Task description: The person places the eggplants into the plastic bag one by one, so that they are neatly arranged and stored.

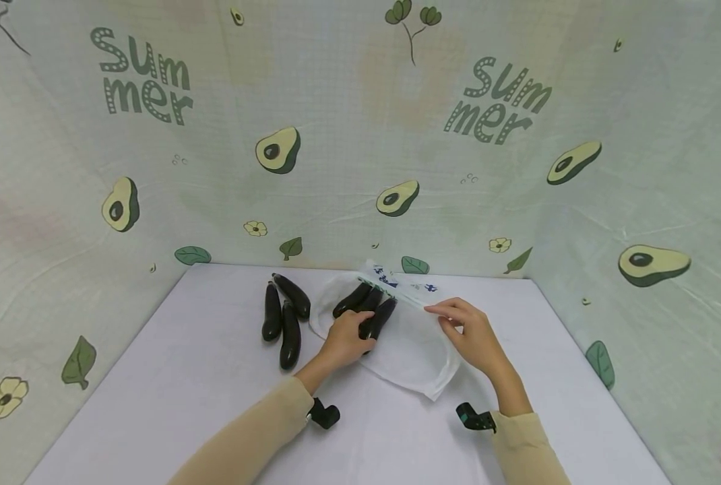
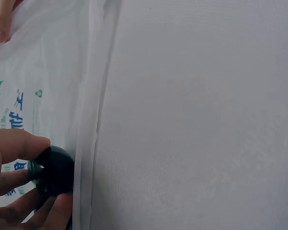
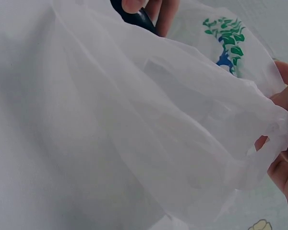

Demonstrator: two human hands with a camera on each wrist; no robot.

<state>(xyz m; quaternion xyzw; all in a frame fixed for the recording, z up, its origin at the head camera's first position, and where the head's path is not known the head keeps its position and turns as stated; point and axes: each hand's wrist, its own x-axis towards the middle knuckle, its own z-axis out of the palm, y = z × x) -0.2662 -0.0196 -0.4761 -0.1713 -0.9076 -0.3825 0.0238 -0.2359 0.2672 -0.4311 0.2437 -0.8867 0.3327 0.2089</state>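
Note:
My left hand (image 1: 346, 339) grips a dark, glossy eggplant (image 1: 383, 318) over the white plastic bag (image 1: 418, 347). In the left wrist view, its thumb and fingers curl round the rounded end of the eggplant (image 2: 60, 170). Just beyond this hand, two more eggplants (image 1: 351, 300) lie against the bag, near its printed part. On the other side, my right hand (image 1: 471, 335) pinches the bag's edge between thumb and fingers. The right wrist view has the bag (image 3: 134, 120) stretched toward the fingers of that hand (image 3: 285, 103), with a small hole near them.
Three more eggplants (image 1: 290, 337) lie on the white table (image 1: 215, 377) left of the bag. Cloth printed with avocados and leaves (image 1: 336, 155) hangs behind and at both sides. A small black device (image 1: 476, 417) sits at each wrist.

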